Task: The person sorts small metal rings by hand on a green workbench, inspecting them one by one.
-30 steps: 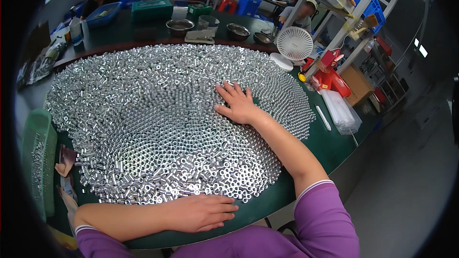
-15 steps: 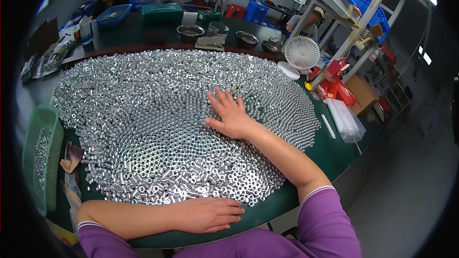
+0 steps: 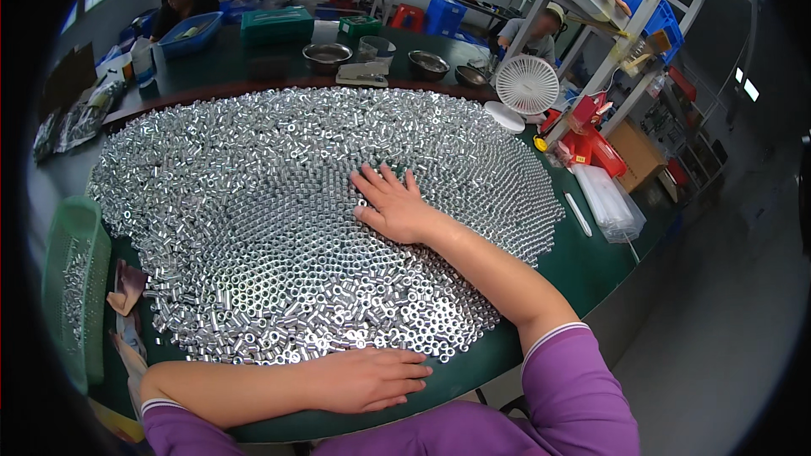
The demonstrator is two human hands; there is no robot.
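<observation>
Right grip splayed on countless metal sleeves, left grip flat, unclenched; three bowls beyond.

Two sets of fingers, three metal bowls, one white fan

Glossy metal sleeves, plastic basket

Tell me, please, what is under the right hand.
Small silvery metal tubes show around the right hand, many standing on end. Whatever lies directly beneath its palm and fingers is covered, so it cannot be seen.
</observation>
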